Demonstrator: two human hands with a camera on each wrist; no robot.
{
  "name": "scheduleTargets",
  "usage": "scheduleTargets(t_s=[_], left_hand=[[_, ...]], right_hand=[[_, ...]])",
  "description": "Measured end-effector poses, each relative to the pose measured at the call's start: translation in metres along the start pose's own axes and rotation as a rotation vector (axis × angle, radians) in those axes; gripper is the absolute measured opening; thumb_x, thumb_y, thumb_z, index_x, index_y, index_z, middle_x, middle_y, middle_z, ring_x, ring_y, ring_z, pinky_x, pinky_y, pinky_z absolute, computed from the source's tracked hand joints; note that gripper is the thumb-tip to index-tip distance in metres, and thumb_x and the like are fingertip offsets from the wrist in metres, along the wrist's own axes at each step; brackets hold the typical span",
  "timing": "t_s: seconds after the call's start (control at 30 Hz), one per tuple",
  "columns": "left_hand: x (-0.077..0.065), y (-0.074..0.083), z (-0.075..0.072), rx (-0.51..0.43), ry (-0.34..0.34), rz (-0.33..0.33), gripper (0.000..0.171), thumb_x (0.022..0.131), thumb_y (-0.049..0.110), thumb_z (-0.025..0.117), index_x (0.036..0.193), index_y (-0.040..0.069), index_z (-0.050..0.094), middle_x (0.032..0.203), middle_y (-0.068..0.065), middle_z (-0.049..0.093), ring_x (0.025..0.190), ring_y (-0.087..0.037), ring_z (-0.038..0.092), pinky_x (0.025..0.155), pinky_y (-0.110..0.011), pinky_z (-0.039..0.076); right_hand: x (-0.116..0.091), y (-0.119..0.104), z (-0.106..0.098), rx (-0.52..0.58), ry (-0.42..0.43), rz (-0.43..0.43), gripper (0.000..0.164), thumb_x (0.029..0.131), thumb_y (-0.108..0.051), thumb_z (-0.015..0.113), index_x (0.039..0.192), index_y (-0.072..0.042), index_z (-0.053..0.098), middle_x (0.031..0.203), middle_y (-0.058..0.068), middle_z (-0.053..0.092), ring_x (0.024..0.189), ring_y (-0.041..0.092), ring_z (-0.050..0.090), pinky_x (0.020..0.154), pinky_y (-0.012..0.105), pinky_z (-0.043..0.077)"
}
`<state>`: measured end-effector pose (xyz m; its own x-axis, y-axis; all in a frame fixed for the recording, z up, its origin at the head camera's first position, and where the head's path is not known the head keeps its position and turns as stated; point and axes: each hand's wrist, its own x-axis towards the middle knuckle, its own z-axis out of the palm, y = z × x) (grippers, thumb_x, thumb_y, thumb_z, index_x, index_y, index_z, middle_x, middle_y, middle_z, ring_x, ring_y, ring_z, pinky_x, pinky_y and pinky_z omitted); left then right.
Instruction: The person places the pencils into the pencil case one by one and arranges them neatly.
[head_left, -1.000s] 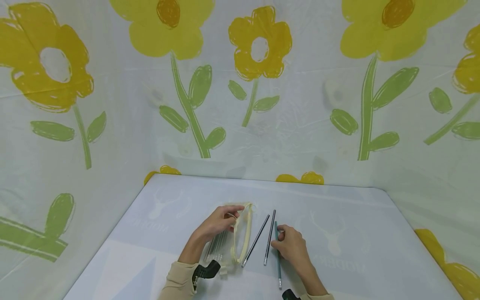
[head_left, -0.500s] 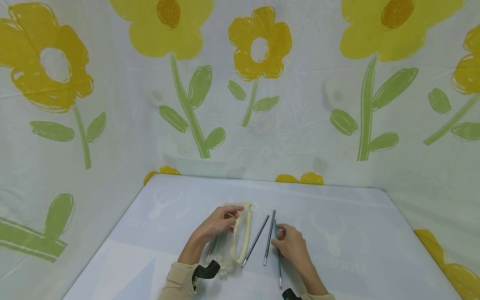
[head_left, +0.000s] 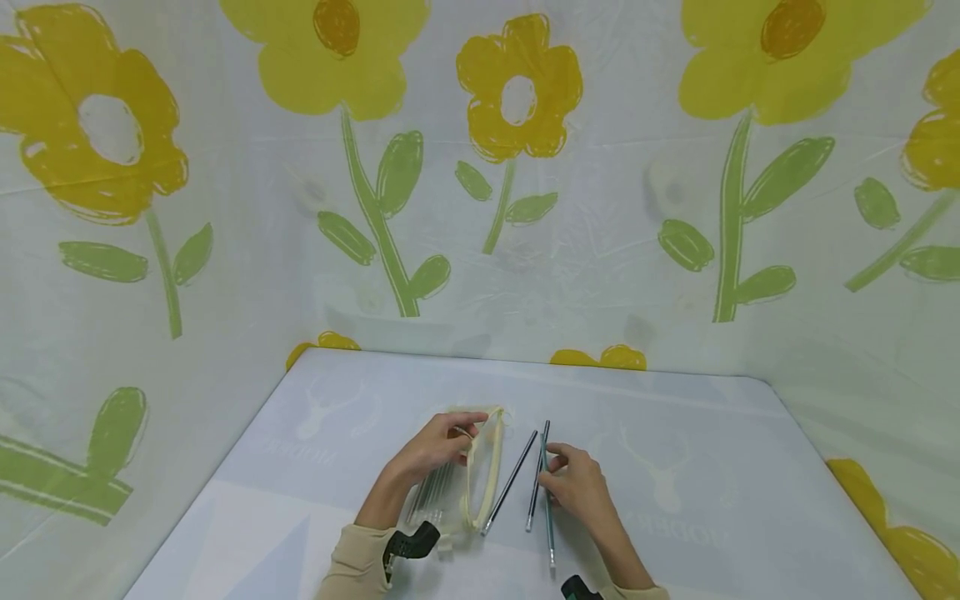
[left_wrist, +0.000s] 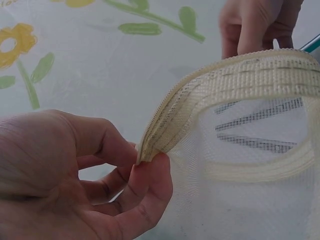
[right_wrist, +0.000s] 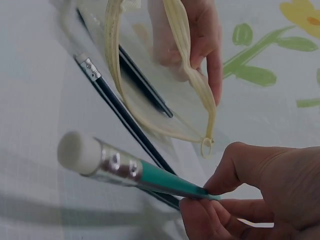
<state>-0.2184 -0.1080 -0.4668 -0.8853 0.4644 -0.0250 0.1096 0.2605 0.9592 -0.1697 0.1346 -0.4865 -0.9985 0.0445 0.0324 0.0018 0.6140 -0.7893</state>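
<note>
My left hand (head_left: 438, 446) pinches the zippered edge of a see-through mesh pencil pouch (left_wrist: 260, 77) with cream trim, and its mouth gapes toward the right. My right hand (head_left: 579, 485) pinches a teal pencil (right_wrist: 165, 179) between thumb and fingers. The pencil's white eraser end with its metal band points toward my body in the head view. Two dark pencils (head_left: 510, 483) lie on the table between the hands; the teal pencil overlaps the right one (head_left: 533, 498). Through the pouch's clear side, a dark pencil (right_wrist: 142, 82) shows in the right wrist view.
The white table (head_left: 712, 467) carries faint printed deer and lettering. A curtain (head_left: 585, 250) with yellow flowers surrounds its back and sides. A black wrist camera (head_left: 416, 542) sits at the left cuff, and another (head_left: 579, 588) at the right.
My right hand has moved slightly left with the teal pencil, which now crosses over the right dark pencil. My left hand and the pouch have stayed in place.
</note>
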Motion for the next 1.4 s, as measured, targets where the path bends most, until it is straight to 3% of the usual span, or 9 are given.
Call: scheduleTargets(t_s=[0.83,1.03,1.4], left_hand=[[0.002,-0.001,0.001,0.001,0.002,0.011,0.049,0.093,0.001,0.048,0.143,0.002,0.05,0.116,-0.029,0.054,0.085,-0.019,0.055,0.07,-0.036,0.058],[0.002,0.0,0.001,-0.004,-0.002,0.013,0.049,0.093,0.0,0.048,0.142,0.001,0.05,0.116,-0.028,0.054,0.085,-0.019,0.055,0.067,-0.033,0.057],[0.001,0.003,0.004,0.01,-0.001,0.011,0.048,0.093,-0.001,0.047,0.141,0.003,0.052,0.111,-0.019,0.056,0.084,-0.018,0.053,0.071,-0.042,0.057]], right_hand=[[0.018,-0.042,0.03,0.193,-0.133,-0.069,0.054,0.078,-0.005,0.062,0.131,0.005,0.058,0.09,0.012,0.067,0.05,0.016,0.065,0.051,0.032,0.058],[0.023,-0.046,0.036,0.216,-0.111,-0.031,0.057,0.079,-0.005,0.062,0.135,0.006,0.055,0.091,0.014,0.068,0.053,0.022,0.067,0.052,0.034,0.059],[0.03,-0.052,0.047,0.235,-0.042,-0.002,0.051,0.081,-0.005,0.061,0.131,0.007,0.058,0.094,0.013,0.066,0.052,0.011,0.064,0.05,0.026,0.056]])
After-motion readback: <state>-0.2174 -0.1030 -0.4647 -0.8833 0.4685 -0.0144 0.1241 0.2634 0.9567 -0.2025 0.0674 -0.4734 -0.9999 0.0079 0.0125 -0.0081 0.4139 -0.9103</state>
